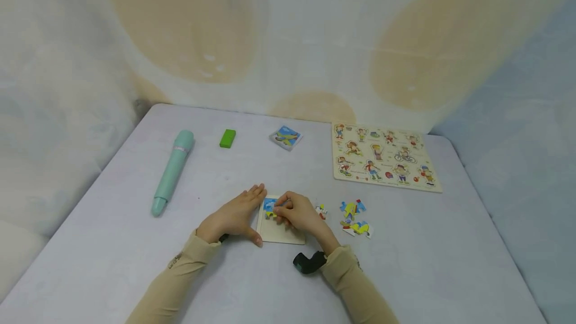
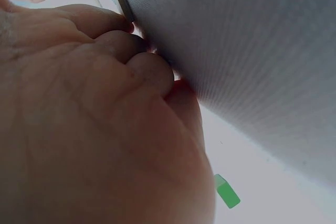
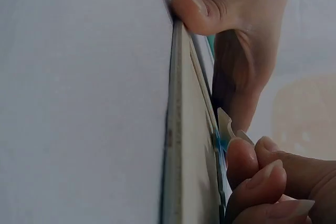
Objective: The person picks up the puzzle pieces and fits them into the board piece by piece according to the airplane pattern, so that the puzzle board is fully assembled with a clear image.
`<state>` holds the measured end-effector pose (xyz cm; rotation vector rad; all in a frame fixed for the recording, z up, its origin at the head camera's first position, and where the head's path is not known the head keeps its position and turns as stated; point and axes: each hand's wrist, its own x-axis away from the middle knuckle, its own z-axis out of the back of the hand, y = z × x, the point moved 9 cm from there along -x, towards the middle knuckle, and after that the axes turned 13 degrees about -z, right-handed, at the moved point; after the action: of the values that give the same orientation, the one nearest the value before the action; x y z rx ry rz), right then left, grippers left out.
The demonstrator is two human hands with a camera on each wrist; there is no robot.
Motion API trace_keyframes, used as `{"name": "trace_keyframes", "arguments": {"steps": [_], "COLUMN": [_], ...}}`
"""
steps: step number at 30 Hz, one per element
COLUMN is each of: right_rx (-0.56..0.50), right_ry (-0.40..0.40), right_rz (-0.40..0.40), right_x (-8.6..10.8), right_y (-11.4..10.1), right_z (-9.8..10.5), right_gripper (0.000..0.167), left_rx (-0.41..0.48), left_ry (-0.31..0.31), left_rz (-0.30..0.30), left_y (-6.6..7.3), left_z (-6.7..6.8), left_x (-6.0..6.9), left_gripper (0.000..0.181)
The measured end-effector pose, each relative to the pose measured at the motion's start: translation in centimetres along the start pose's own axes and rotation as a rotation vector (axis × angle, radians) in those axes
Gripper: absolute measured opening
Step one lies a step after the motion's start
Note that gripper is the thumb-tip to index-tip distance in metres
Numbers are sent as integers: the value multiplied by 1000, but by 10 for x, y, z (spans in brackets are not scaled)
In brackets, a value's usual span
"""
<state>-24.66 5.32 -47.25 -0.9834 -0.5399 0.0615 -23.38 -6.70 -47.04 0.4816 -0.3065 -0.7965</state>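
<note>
A small wooden puzzle tray [image 1: 280, 235] lies on the table, with blue and yellow puzzle pieces [image 1: 269, 206] in its upper left part. My left hand [image 1: 235, 217] rests along the tray's left edge, fingers extended and thumb near the lower left corner; its palm side fills much of the left wrist view. Over the tray, my right hand [image 1: 300, 212] pinches a jigsaw piece [image 3: 226, 124] between thumb and fingertips. The right wrist view shows that piece tilted up at the tray's surface. Its printed face is mostly hidden.
Loose jigsaw pieces [image 1: 356, 227] lie right of the tray, one piece [image 1: 321, 211] beside my right hand. Farther back are a green block [image 1: 227, 138], a small airplane picture puzzle [image 1: 287, 137] and a large figure puzzle board [image 1: 382, 156]. A mint-green tube [image 1: 173, 173] lies at left.
</note>
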Motion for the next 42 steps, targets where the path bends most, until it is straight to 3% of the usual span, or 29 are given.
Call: {"name": "trace_keyframes", "arguments": {"steps": [6, 15, 24, 28, 34, 37, 42], "right_rx": [13, 67, 209, 192, 115, 81, 24], "right_ry": [-22, 9, 174, 167, 76, 68, 124], "right_rz": [4, 16, 84, 86, 68, 47, -17], "right_x": [1, 4, 7, 6, 4, 3, 6], "right_y": [-3, -6, -13, -13, -7, -2, 7], "right_z": [-10, -12, -16, -17, -12, -2, 27], "right_gripper": [13, 9, 9, 8, 9, 10, 11], "left_rx": [8, 16, 5, 4, 5, 1, -13], "left_ry": [0, 0, 7, 7, 0, -5, -2], "left_rz": [2, -3, -2, 0, 4, 9, 10], "left_y": [1, 1, 1, 2, 0, 0, -1], "left_z": [2, 1, 1, 2, 0, -1, 0], "left_x": [1, 1, 1, 1, 1, 0, -1], "left_gripper": [127, 127, 127, 127, 128, 128, 129]}}
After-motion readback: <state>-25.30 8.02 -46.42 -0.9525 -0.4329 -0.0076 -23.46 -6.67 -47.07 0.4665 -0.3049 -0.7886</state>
